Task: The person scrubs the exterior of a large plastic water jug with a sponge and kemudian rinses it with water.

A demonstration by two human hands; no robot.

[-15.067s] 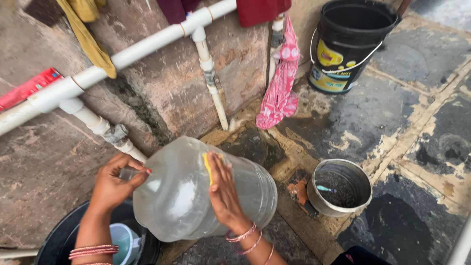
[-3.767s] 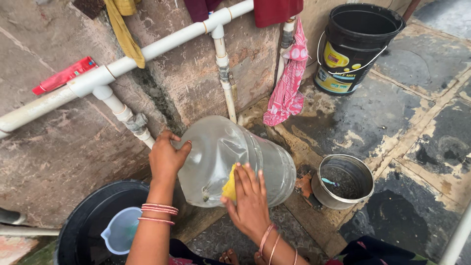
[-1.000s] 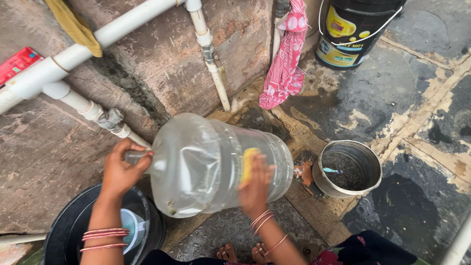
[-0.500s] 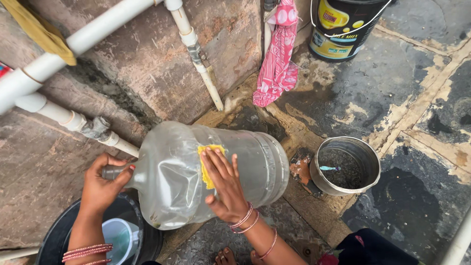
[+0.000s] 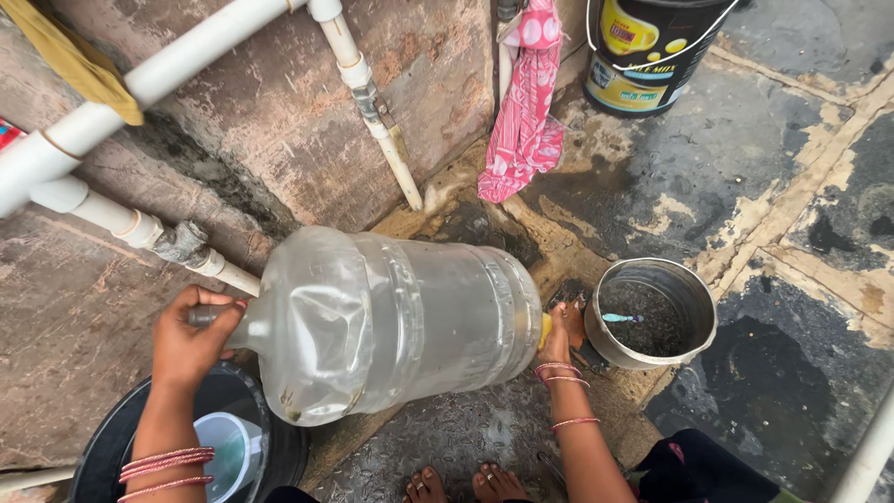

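Here the left hand (image 5: 191,337) grips the neck of one big clear water jug (image 5: 391,321), held sideways above a black tub (image 5: 112,447); the right hand (image 5: 557,328) presses a yellow scrubber (image 5: 543,330) against its base. Steady the neck firmly, I'd say, and scrub in circles. Two buckets: one steel (image 5: 652,312), one black (image 5: 652,51).

Bare arms w/ red bangles, bare feet, dark clothing.
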